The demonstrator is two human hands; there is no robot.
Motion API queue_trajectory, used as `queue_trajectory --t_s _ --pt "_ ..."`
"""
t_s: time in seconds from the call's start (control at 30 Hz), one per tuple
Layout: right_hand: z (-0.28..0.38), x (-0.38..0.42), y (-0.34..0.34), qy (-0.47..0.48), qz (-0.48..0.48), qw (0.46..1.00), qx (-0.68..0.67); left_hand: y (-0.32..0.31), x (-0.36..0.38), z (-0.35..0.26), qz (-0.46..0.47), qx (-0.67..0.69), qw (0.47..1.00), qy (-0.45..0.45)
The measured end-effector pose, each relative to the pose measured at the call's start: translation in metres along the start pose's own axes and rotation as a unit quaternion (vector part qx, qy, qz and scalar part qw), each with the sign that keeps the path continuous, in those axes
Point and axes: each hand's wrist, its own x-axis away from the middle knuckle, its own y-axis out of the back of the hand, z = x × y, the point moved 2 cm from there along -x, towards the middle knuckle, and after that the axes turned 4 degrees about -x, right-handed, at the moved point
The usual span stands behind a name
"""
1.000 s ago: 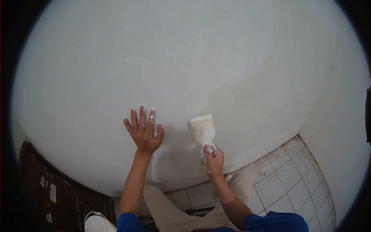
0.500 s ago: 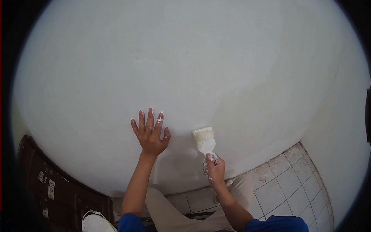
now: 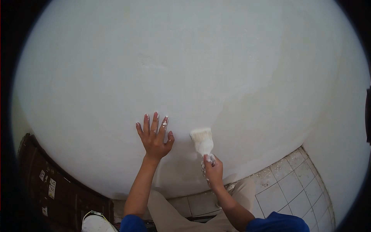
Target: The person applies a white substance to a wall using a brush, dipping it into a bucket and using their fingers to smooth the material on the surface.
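My left hand [image 3: 155,142] lies against the pale wall [image 3: 174,85] with its fingers spread, white paint on several fingertips. To its right, my right hand [image 3: 213,170] is wrapped round the handle of a wide paintbrush [image 3: 203,142]. The brush points upward, its cream bristles at the wall and its body coated in white paint. Paint also smears the fingers of that hand. A slightly darker patch of wall [image 3: 251,120] begins to the right of the bristles.
Dirty white floor tiles [image 3: 288,183] run along the wall's foot at lower right, ending at a side wall [image 3: 344,154]. At lower left are a dark brown door-like panel [image 3: 65,201] with stickers and a white bucket [image 3: 96,224] with a wire handle.
The brush and my right hand have shifted slightly left, with the bristles still at the wall. My left hand appears a little lower and further right; the whole view has moved slightly too.
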Motion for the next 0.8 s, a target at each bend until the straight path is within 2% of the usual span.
queue_trajectory --t_s 0.1,0.3,0.4,0.5,0.6,0.7,0.8 --pt "0.004 0.013 0.009 -0.019 -0.003 1.000 -0.008 -0.001 0.001 0.000 0.001 -0.001 1.000 0.000" --pt "0.077 -0.006 -0.032 0.093 0.099 0.990 -0.034 -0.004 0.002 0.000 0.001 -0.003 1.000 0.001" --pt "0.090 -0.011 -0.053 0.091 0.119 0.989 -0.003 -0.005 0.003 0.002 0.000 0.007 1.000 0.010" --pt "0.054 -0.016 -0.045 0.038 0.094 0.995 0.003 -0.010 0.004 0.001 -0.008 0.015 1.000 0.010" --pt "0.029 0.007 -0.036 -0.069 0.082 0.993 -0.039 -0.011 0.003 0.003 -0.019 0.015 1.000 0.005" --pt "0.027 0.020 -0.032 -0.052 0.056 0.996 -0.044 -0.010 0.003 0.003 -0.021 0.016 1.000 0.003" --pt "0.060 0.013 -0.042 0.022 0.099 0.992 -0.074 -0.012 0.002 0.004 -0.023 0.016 1.000 0.007"
